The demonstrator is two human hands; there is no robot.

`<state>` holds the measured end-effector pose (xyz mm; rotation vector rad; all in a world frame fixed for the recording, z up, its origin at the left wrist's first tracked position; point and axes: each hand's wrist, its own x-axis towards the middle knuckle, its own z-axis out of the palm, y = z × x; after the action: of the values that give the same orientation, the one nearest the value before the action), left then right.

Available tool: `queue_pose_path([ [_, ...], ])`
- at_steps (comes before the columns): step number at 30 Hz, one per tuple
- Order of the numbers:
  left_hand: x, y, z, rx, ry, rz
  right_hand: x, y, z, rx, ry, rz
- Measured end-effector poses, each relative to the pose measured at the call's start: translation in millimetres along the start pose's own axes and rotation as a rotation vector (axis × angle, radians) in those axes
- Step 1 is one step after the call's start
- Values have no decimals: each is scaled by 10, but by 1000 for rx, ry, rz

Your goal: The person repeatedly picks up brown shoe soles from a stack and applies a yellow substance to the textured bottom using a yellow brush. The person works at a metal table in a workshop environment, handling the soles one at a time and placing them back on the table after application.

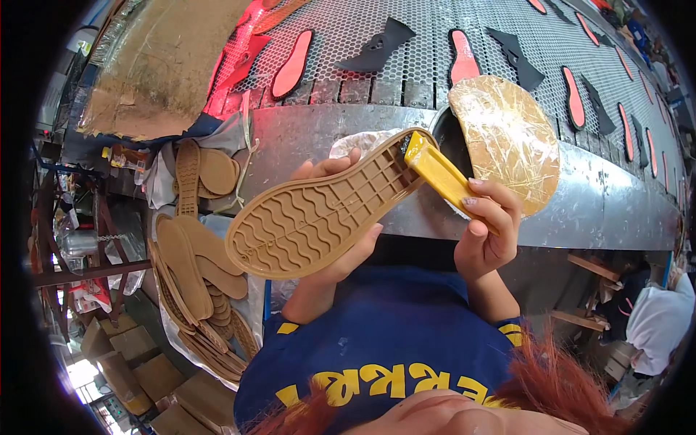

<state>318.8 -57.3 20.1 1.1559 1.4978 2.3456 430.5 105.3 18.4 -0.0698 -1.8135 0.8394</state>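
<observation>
My left hand [346,255] is closed round a tan shoe sole [312,221], its fingers showing along the far edge and the thumb side below. The sole lies tilted, wavy ridges at the wide toe end and a square grid toward the heel. In my right hand [491,230] is a flat yellow-handled brush [444,172], pinched between thumb and fingers. Its dark tip rests at the heel end of the sole. Behind the brush, a round tape-covered brown board [507,138] partly covers a dark bowl [453,130].
A metal mesh conveyor [428,54] carries red insoles [294,65] and black shoe uppers [380,47]. Its smooth metal edge [594,210] runs in front of me. At left, several tan soles [185,268] are piled in a plastic-lined container, with cardboard boxes [156,373] below.
</observation>
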Motion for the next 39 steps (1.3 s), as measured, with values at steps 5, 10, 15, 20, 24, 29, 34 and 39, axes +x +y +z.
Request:
queue_pose_path([
  [5,-14,-29,-1,50,-33,15,-8,-52,14,7,-44,27],
  [10,1,-52,76,-13,-22,6,-5,-204,55,28,-162,-51],
  [15,71,-72,115,-36,17,8,-4,-351,145,148,-247,-117],
  [20,95,-32,86,236,44,-83,-26,-410,295,235,-258,-243],
  [24,105,-102,141,413,127,74,54,-508,367,234,-289,-321],
  [29,115,-194,133,394,139,151,140,-629,461,245,-289,-407],
  [34,15,-289,85,307,66,63,188,-720,519,252,-297,-489],
  [39,47,-257,93,218,46,72,216,-756,529,284,-342,-514],
])
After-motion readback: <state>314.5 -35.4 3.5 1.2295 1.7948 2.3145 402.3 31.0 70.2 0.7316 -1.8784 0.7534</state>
